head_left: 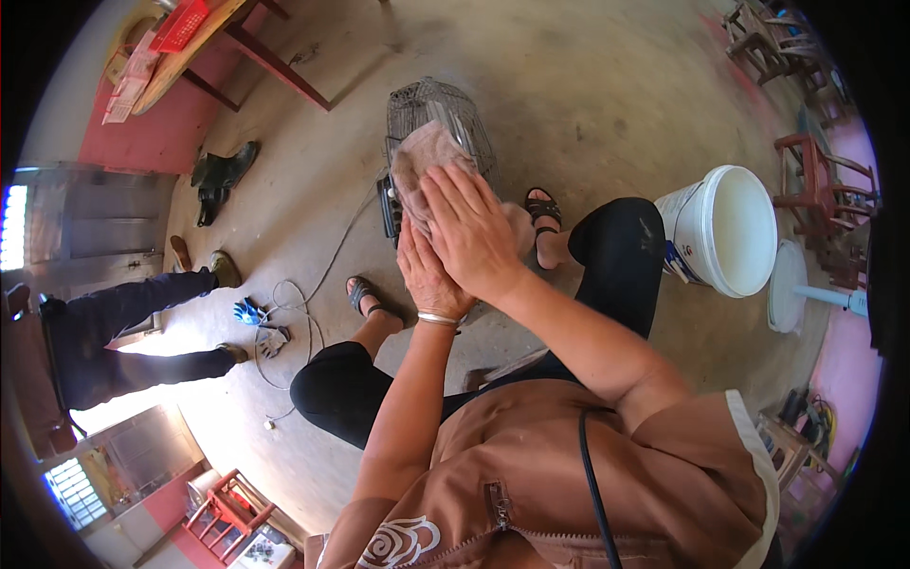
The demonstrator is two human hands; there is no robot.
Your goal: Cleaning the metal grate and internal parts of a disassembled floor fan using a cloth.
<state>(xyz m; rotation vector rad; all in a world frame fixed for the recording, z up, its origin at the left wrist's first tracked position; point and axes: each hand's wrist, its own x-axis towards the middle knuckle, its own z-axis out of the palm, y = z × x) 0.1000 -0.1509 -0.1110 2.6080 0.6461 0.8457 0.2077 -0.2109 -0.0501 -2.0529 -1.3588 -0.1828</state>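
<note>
- My right hand (474, 232) lay flat, fingers together, pressing a pale cloth (424, 156) against the wire fan guard (431, 109).
- My left hand (428, 275) sat just under the right, touching it; I could not tell whether its fingers gripped anything.
- The cloth was bunched above my fingertips, on the guard's face.
- A white bucket (725, 232) stood well to the right of my hands.
- Another person's dark-trousered legs (123, 327) stretched across the floor far to the left, with a blue glove (248, 311) near them.
</note>
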